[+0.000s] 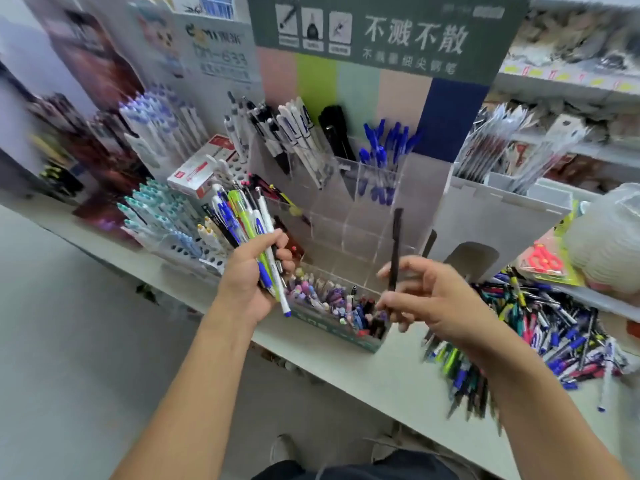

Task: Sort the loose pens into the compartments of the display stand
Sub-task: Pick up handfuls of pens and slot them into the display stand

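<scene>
**Black pen held upright in front of the stand**

Right now your right hand (426, 299) pinches a slim black pen (396, 249) between thumb and fingertips, upright, just in front of the display stand (349, 216). The pen looks matte, straight and capped. The stand is clear acrylic in stepped tiers; its walls are hard to see against what lies behind them.

At the back of the stand, one compartment holds black pens (336, 133), with blue pens (384, 147) beside it and white-barrelled pens (298, 133) on its other side. The tiers nearest you look mostly unfilled.

Left of the stand, your left hand (249, 275) is curled round a mixed bundle of pens (242, 220): smooth plastic barrels, blue, green and white, fanned out. That fan is the risk; if you loosen your grip while reaching, one could slide out. The see-through dividers could also let you drop the black pen a slot off.

Right of the stand, the loose pile of pens (540, 327) sprawls across the pale shelf (391, 379).
</scene>
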